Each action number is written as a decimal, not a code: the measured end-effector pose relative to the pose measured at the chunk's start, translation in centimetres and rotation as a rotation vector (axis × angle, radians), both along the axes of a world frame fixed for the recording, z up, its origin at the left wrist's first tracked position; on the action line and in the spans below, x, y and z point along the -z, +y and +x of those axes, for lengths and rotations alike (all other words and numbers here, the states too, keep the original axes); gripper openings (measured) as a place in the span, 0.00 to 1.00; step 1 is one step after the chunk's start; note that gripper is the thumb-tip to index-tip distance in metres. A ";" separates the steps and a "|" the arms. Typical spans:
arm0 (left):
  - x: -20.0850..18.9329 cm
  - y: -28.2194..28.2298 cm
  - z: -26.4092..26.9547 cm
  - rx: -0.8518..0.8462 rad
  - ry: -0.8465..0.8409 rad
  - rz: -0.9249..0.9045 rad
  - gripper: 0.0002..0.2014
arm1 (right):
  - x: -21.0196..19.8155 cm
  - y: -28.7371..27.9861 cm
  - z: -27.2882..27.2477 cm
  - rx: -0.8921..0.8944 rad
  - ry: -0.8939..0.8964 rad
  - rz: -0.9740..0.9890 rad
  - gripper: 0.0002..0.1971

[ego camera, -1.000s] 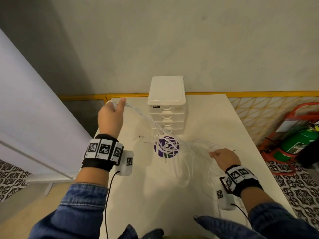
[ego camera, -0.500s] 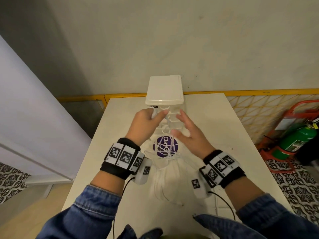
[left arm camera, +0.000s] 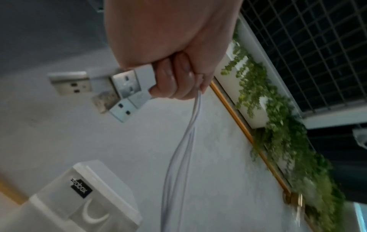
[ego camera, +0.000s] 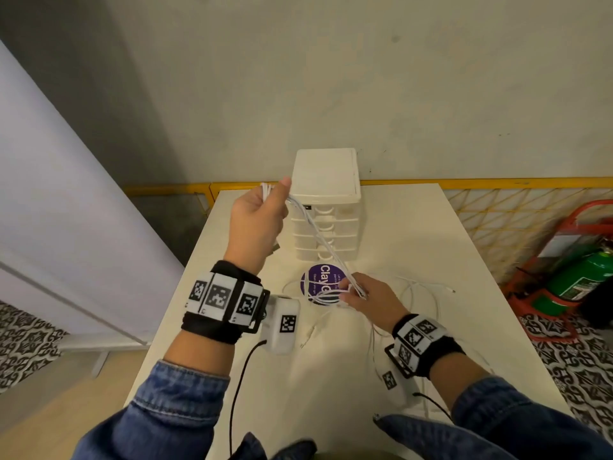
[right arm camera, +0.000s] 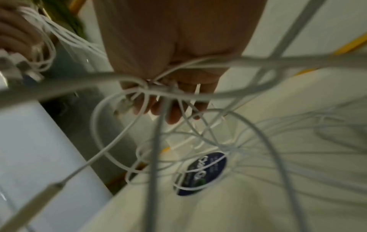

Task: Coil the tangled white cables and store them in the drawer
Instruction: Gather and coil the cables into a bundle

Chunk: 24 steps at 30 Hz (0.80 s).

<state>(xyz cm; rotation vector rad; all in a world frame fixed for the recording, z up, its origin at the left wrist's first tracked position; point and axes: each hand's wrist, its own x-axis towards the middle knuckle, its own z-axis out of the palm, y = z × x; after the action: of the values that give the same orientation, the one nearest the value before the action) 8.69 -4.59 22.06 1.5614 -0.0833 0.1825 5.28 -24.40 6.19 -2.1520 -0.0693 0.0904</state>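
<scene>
At the counter's [ego camera: 414, 227] far edge stands a small white drawer unit [ego camera: 326, 207], its drawers closed. In front of it the white cables [ego camera: 411, 293] sprawl tangled toward the right edge. The left hand [ego camera: 257, 217] clenches their USB plugs [left arm camera: 119, 92], raised; the right hand [ego camera: 368, 295] pinches the taut strands lower down. Light, limp, slick cord—best taken near the plugs.

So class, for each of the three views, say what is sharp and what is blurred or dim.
Head view: evenly lit and sharp, wide-angle bend at the edges. Left wrist view: dim, USB plugs fairly clear, drawer unit soft. Right wrist view: white cables nearest the lens smeared, purple sticker blurred.
</scene>
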 end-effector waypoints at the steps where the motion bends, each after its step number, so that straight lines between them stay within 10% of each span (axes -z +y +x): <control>1: -0.1 0.2 0.1 -0.022 0.004 -0.016 0.20 | 0.6 -0.4 -0.2 -0.017 -0.021 -0.049 0.09; 10: 0.0 -0.7 0.3 0.007 0.020 0.060 0.21 | -2.4 0.2 0.1 0.004 -0.047 0.134 0.53; 14: 0.9 -2.1 -0.3 0.129 0.041 0.142 0.23 | -6.7 2.5 1.1 -0.017 -0.196 0.321 0.45; 18: 1.3 -2.4 -0.2 0.198 0.041 0.158 0.22 | -8.1 3.7 1.3 -0.097 -0.158 0.351 0.06; 24: 3.6 -0.4 0.5 0.254 0.174 0.314 0.23 | -9.6 0.7 1.5 -0.007 -0.230 0.330 0.07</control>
<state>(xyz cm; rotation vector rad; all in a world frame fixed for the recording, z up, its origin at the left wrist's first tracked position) 9.16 -4.97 18.45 1.8551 -0.1788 -0.1748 6.74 -23.66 15.74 -1.8236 -0.2107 -0.1562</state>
